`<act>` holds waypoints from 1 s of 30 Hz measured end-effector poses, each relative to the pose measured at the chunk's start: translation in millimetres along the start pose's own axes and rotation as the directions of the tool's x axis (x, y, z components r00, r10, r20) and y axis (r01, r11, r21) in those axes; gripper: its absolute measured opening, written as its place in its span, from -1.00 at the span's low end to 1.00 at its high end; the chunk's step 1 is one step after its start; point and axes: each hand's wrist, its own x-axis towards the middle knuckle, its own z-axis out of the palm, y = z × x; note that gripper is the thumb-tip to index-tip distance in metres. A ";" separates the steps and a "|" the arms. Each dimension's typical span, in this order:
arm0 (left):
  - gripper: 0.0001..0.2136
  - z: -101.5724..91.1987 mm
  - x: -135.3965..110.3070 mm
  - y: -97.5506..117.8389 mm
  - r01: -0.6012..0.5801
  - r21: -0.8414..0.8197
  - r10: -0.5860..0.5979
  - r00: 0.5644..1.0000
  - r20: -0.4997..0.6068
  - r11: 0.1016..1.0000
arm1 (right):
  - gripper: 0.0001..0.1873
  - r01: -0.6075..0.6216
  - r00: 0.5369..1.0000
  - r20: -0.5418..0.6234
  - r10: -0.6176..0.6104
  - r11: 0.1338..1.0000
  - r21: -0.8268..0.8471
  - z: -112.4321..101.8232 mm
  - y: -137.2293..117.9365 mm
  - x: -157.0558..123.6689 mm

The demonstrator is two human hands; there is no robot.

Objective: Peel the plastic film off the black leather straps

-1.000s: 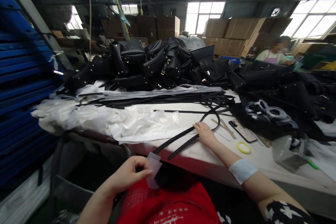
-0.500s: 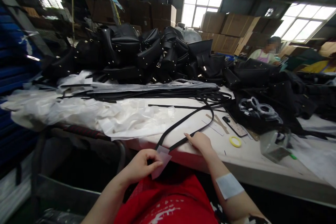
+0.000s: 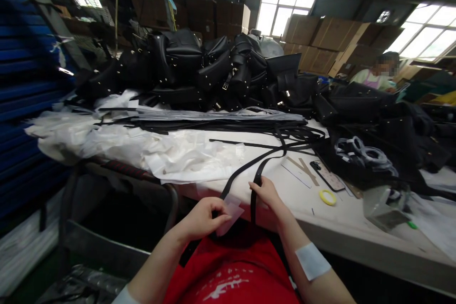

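A black strap (image 3: 245,167) loops from the table towards me, with both of its ends down near my lap. My right hand (image 3: 268,193) pinches one end between thumb and fingers at the table's front edge, and that end hangs down below it. My left hand (image 3: 208,218) is closed on a small translucent sheet (image 3: 233,211) just in front of the edge. The strap's other end passes behind the sheet and shows again below my left hand. Whether the sheet wraps around the strap is hidden by my fingers.
On the table lie crumpled white sheets (image 3: 185,154), a bundle of straps (image 3: 213,126), a phone (image 3: 327,175), a yellow tape ring (image 3: 327,197) and coiled clear tubing (image 3: 370,156). Black bags (image 3: 221,66) are heaped behind. A chair (image 3: 103,237) stands at the left; a person (image 3: 377,73) is at the far right.
The strap end under my right hand has come off the sheet and now hangs apart, nearly vertical. My left hand has moved slightly right, still gripping the sheet. The view has turned a little left.
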 end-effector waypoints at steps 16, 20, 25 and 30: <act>-0.72 4.8 -0.4 16.5 -0.093 -0.187 0.108 0.991 0.073 0.978 | -0.59 -0.455 0.862 0.501 -0.073 0.323 0.830 32.6 -38.7 -59.0; -0.71 -1.4 -8.0 24.4 -0.097 -0.142 0.110 0.990 0.085 0.985 | -0.58 -0.219 0.957 0.265 -0.117 0.304 0.927 -4.7 -45.7 -36.9; -0.76 1.8 -7.7 34.8 -0.130 -0.101 0.136 0.989 0.053 0.986 | -0.67 -0.162 0.921 0.315 -0.228 0.512 0.843 -8.8 -55.6 -50.6; -0.88 4.3 -7.2 41.2 -0.178 0.110 0.183 0.982 -0.038 0.978 | -0.61 0.017 0.960 0.172 -0.221 0.659 0.752 -9.3 -56.8 -65.3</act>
